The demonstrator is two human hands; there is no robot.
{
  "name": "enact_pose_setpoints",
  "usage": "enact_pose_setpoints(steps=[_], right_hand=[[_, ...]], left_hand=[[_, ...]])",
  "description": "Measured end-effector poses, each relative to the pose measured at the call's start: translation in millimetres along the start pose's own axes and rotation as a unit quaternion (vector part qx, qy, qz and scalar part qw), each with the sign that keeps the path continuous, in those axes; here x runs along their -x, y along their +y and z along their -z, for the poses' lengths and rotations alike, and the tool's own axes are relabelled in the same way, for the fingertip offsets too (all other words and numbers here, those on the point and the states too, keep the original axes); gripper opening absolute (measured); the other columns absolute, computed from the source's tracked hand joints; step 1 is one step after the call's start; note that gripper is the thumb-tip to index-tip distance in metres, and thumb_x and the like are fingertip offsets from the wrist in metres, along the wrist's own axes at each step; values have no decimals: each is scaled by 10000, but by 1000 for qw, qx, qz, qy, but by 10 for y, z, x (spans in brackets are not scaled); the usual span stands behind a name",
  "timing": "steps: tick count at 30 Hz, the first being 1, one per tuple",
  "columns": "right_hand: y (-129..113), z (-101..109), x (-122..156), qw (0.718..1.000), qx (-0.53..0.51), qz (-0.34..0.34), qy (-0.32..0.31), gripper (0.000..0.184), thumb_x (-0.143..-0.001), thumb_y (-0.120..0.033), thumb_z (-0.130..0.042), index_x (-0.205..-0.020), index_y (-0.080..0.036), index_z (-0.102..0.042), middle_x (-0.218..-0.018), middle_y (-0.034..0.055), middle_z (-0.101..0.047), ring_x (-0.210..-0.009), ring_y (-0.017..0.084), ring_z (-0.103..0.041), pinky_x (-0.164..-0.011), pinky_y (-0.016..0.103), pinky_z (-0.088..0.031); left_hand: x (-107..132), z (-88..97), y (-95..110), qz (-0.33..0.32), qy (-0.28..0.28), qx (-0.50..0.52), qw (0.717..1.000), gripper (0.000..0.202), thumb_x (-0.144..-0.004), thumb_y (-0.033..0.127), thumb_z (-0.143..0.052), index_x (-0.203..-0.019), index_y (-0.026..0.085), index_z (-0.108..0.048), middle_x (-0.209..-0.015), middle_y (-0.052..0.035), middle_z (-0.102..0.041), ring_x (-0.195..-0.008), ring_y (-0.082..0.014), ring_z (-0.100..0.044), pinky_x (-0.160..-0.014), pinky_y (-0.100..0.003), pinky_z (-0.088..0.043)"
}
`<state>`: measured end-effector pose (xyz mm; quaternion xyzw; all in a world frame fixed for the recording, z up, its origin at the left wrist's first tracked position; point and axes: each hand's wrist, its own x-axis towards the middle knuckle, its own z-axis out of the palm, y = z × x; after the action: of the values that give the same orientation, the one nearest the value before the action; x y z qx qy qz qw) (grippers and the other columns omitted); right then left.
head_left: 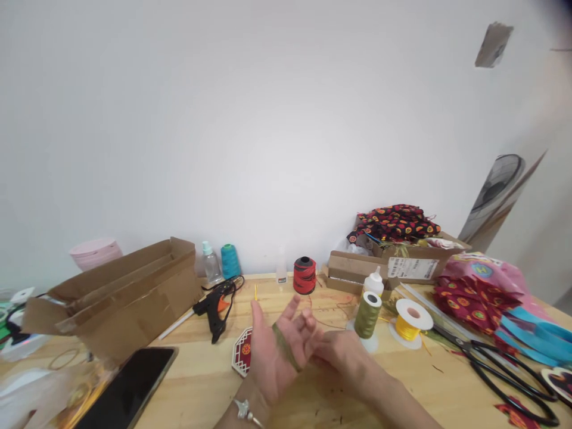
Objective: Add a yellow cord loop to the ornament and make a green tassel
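Note:
Palm up over the table, my left hand (pixel 279 351) has its thumb stretched out and its fingers apart, slightly bent. A band of green thread (pixel 282 345) lies wound across that palm. My right hand (pixel 342 354) is closed in a pinch beside the left fingers, at the edge of the wound thread; its fingertips are partly hidden. To the right stands a spool of green thread (pixel 367 316). Partly covered by my left hand, a red octagonal ornament with a pale rim (pixel 241 353) lies on the table.
Left are an open cardboard box (pixel 129 304), a phone (pixel 129 387) and a black glue gun (pixel 215 310). A red thread spool (pixel 304 277) stands by the wall. Right are a yellow cord spool (pixel 407 328), black scissors (pixel 500 369), patterned fabric (pixel 473 301) and blue ribbon (pixel 536 339).

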<state>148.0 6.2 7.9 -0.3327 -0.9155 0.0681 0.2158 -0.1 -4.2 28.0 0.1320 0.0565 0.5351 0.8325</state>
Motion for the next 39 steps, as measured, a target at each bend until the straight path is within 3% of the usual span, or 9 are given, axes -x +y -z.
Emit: enact_pose_setpoints(steps=[3, 6, 13, 21, 24, 28, 33, 36, 39], right_hand=[[-25, 3, 1, 998, 46, 37, -28, 172, -798, -213, -443, -744, -228, -606, -615, -20, -609, -499, 91, -492, -430, 225, -216], [-49, 38, -1, 995, 82, 56, -21, 210, -826, -232, -408, -735, -217, -597, -601, -14, -586, -495, 90, -477, -432, 228, -215], [-55, 138, 5, 993, -4, 53, 101, 226, -843, -250, -400, -743, -212, -600, -661, -10, -596, -561, 81, -499, -497, 181, -317], [22, 236, 24, 988, 3, 34, 150, 287, -845, -298, -394, -735, -192, -638, -573, 0, -526, -492, 77, -464, -453, 179, -294], [39, 236, 16, 991, -34, 2, 131, 259, -835, -281, -413, -738, -193, -637, -593, -2, -538, -508, 76, -484, -457, 167, -305], [59, 202, 15, 994, -88, -51, 51, 122, -766, -210, -530, -692, -204, -627, -630, -22, -588, -578, 78, -533, -509, 150, -334], [89, 187, 11, 989, -129, -69, 39, 179, -790, -162, -480, -694, -196, -627, -608, -25, -615, -553, 79, -532, -525, 155, -346], [101, 341, 10, 987, -128, -72, 64, 221, -821, -250, -446, -739, -186, -642, -621, -3, -628, -548, 89, -534, -527, 168, -352], [134, 666, 3, 989, -105, -85, 61, 252, -817, -319, -446, -754, -194, -656, -631, 1, -640, -556, 96, -545, -528, 176, -352]], left_hand=[[-94, 152, 100, -116, 80, 30, 990, 535, -728, 560, -384, -1030, 141, -523, -856, -109, -582, -824, -197, -560, -810, -401, -409], [-155, 279, 129, -145, 121, 5, 982, 502, -733, 531, -407, -1024, 138, -520, -858, -116, -585, -825, -206, -567, -813, -416, -409], [-116, 174, -159, 35, 61, -97, 993, 578, -723, 619, -286, -800, 125, -576, -662, -69, -581, -671, -182, -563, -656, -309, -428], [-9, 163, -449, 201, 18, -261, 944, 827, -625, 737, -150, -699, 59, -618, -619, -90, -537, -628, -170, -509, -699, -324, -362], [-1, 227, -444, 225, -20, -278, 934, 794, -588, 757, -253, -722, 60, -611, -664, -84, -527, -633, -162, -493, -695, -329, -355], [21, 258, -404, 235, -78, -321, 914, 544, -670, 608, -434, -663, 89, -598, -707, -83, -534, -690, -171, -501, -718, -330, -342], [27, 157, -298, 257, -76, -340, 901, 655, -779, 566, -214, -655, 67, -621, -708, -122, -573, -665, -182, -531, -708, -331, -343], [13, 72, -170, 227, -70, -327, 915, 705, -790, 556, -151, -677, 48, -627, -694, -133, -586, -670, -198, -547, -720, -346, -351], [8, 7, -38, 170, -60, -297, 938, 703, -798, 543, -131, -638, 62, -618, -662, -120, -583, -649, -195, -551, -725, -360, -359]])
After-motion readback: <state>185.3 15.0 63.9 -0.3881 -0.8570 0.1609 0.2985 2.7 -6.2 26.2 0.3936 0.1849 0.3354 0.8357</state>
